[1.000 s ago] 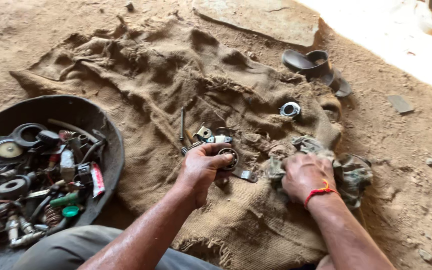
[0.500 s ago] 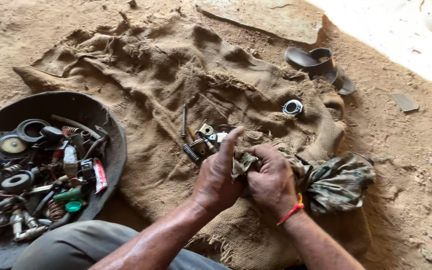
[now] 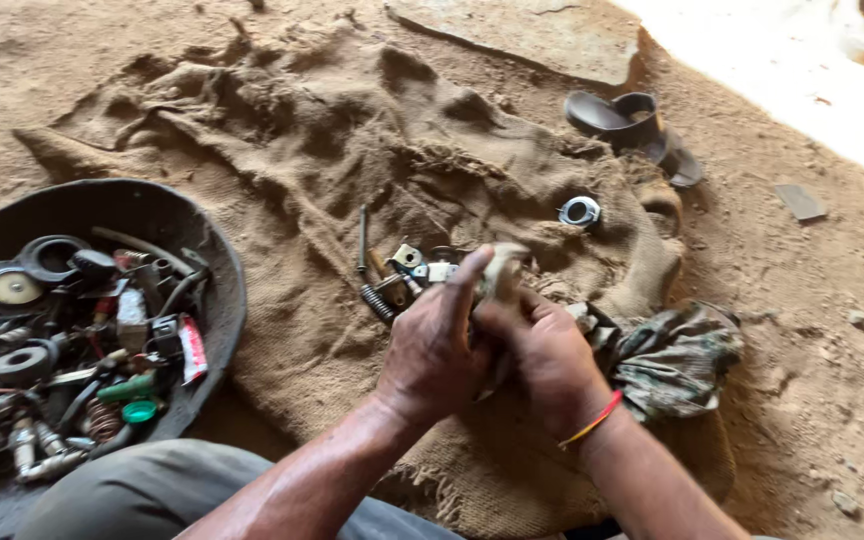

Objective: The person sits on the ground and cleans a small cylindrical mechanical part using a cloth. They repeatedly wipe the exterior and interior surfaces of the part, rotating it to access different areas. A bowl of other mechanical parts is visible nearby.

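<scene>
My left hand point(image 3: 434, 348) and my right hand point(image 3: 544, 355) meet over the burlap sack point(image 3: 332, 180), both closed around a small part wrapped in the end of a dirty patterned rag point(image 3: 674, 358). The part itself is blurred and mostly hidden by my fingers. The rag trails off to the right from my right hand. Just beyond my hands lie small metal parts point(image 3: 407, 268), a coiled spring point(image 3: 377, 301) and a thin rod point(image 3: 361, 240). A red band sits on my right wrist.
A black round pan point(image 3: 214, 262) at the left holds several mechanical parts, rings and springs. A shiny metal ring point(image 3: 580, 211) lies on the sack farther right. A dark sandal point(image 3: 632, 122) and a flat stone point(image 3: 527, 40) lie on the sandy ground beyond.
My left hand lifted a part off the sack and my right hand brought the rag over; both hands now work together on the part, slightly raised from half a second ago.
</scene>
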